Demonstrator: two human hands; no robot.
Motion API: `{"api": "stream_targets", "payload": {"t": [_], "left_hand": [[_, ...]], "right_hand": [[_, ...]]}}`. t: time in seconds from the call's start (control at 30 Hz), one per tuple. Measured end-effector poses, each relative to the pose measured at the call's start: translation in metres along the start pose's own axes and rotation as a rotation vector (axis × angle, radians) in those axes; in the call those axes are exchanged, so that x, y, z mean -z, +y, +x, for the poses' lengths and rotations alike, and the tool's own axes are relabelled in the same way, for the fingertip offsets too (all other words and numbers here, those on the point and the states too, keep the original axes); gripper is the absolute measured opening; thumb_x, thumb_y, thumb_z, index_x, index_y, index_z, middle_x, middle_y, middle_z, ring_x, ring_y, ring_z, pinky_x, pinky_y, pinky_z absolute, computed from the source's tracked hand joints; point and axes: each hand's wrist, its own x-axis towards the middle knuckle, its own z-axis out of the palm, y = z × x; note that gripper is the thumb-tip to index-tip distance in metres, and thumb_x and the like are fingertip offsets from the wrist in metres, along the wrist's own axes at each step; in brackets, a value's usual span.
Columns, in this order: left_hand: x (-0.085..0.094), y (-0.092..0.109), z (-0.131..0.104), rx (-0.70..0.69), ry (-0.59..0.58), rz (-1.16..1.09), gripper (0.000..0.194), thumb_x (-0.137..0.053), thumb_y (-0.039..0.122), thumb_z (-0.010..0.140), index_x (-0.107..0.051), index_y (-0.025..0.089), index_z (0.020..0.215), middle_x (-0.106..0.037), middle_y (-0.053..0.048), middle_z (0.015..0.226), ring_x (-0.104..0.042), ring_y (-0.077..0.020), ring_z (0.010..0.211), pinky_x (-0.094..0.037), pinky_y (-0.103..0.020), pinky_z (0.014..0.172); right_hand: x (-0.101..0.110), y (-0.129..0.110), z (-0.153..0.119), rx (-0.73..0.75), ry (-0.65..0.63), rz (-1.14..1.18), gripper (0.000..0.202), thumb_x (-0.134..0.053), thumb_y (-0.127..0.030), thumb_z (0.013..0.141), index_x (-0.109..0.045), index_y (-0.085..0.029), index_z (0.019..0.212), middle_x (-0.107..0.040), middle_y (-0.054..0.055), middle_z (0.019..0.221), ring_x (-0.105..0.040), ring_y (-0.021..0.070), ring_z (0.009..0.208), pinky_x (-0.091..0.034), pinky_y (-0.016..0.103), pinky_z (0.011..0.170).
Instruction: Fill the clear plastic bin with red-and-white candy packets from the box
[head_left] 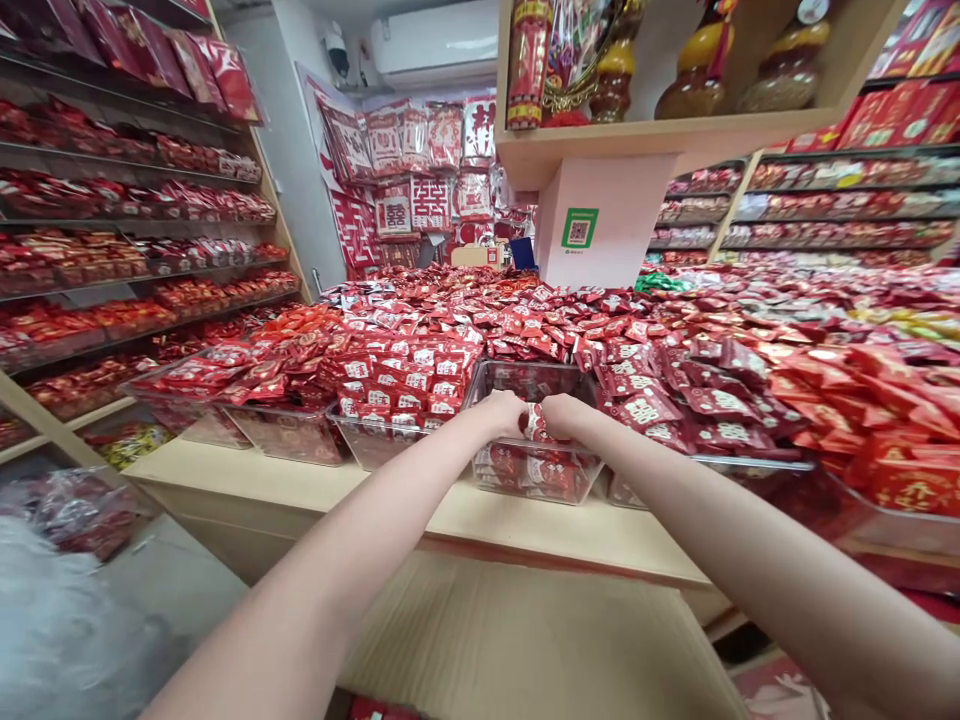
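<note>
Both my hands reach into a clear plastic bin on the wooden counter. My left hand [508, 412] is closed on the left side of a small red and white packet [535, 422]. On the packet's right side, my right hand [559, 415] is closed too. The clear bin [536, 475] has red packets at its bottom, seen through the front wall, while its upper part is hollow. Heaped red packets [405, 375] with white print fill the bin to the left. Dark red packets [652, 400] are piled to the right.
An open cardboard box [517, 630] stands below the counter edge [435, 510], under my forearms. Shelves [112, 215] of red packets line the left wall. A wooden display shelf [600, 140] overhangs the counter. Clear plastic bags [67, 600] lie at lower left.
</note>
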Motion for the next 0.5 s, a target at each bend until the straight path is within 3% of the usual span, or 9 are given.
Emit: {"api": "stream_targets", "payload": {"t": [0.1,0.23,0.4,0.5], "left_hand": [[-0.002,-0.002,0.004,-0.04,-0.073,0.004,0.017,-0.069,0.023,0.041,-0.062,0.021,0.056,-0.055,-0.001,0.054,-0.053,-0.019,0.06,-0.038,-0.027,0.06],[-0.002,0.001,0.005,-0.064,-0.185,-0.011,0.008,-0.067,0.019,0.044,-0.061,0.02,0.05,-0.053,0.001,0.046,-0.048,-0.0142,0.047,-0.036,-0.025,0.052],[0.0,0.004,0.005,-0.078,-0.314,-0.026,0.013,-0.063,0.019,0.051,-0.066,0.022,0.063,-0.06,0.001,0.056,-0.049,-0.012,0.05,-0.036,-0.022,0.054],[0.001,0.006,0.008,-0.103,-0.445,-0.001,0.015,-0.062,0.027,0.055,-0.067,0.021,0.067,-0.059,0.001,0.054,-0.049,-0.0127,0.05,-0.038,-0.024,0.057]], "right_hand": [[-0.009,0.002,-0.003,-0.073,0.028,-0.054,0.026,-0.048,-0.01,0.067,-0.063,-0.01,0.088,-0.062,0.018,0.09,-0.058,0.0271,0.083,-0.045,0.033,0.065],[-0.002,-0.001,-0.011,-0.105,0.15,-0.08,0.032,-0.036,-0.012,0.074,-0.06,-0.011,0.096,-0.06,0.019,0.093,-0.057,0.0276,0.086,-0.045,0.035,0.064],[0.009,0.003,-0.011,-0.046,0.078,-0.089,0.029,-0.048,-0.021,0.068,-0.06,-0.011,0.092,-0.061,0.017,0.088,-0.058,0.0247,0.081,-0.043,0.03,0.065],[0.005,0.006,-0.013,-0.055,0.147,-0.083,0.028,-0.047,-0.026,0.069,-0.06,-0.012,0.091,-0.062,0.015,0.088,-0.058,0.0231,0.08,-0.042,0.028,0.065]]}}
